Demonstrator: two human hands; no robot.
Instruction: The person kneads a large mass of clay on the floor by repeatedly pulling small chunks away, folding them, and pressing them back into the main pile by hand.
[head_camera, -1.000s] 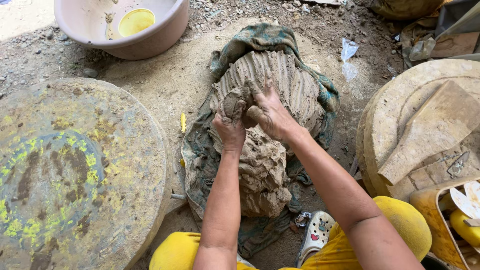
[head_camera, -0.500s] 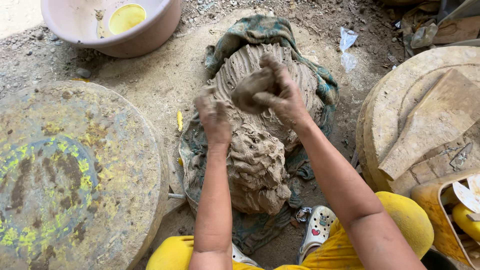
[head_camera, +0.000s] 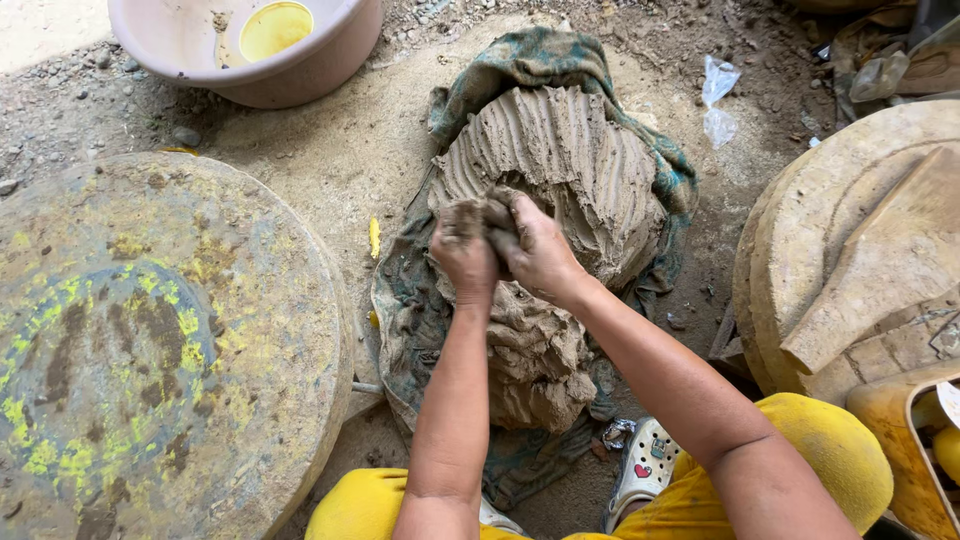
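Fingers (head_camera: 470, 225) of both hands curled tight, digging into clay mound (head_camera: 560, 180); top already grooved by scraping, lower bulk on cloth (head_camera: 410, 320) yet unworked.

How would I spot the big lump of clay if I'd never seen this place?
Find the big round stone wheel with yellow stains, then look just beside it, toward the middle. On a green cloth sits the clay mound, with the left hand and right hand pressed into it. Only it has combed grooves across its top.
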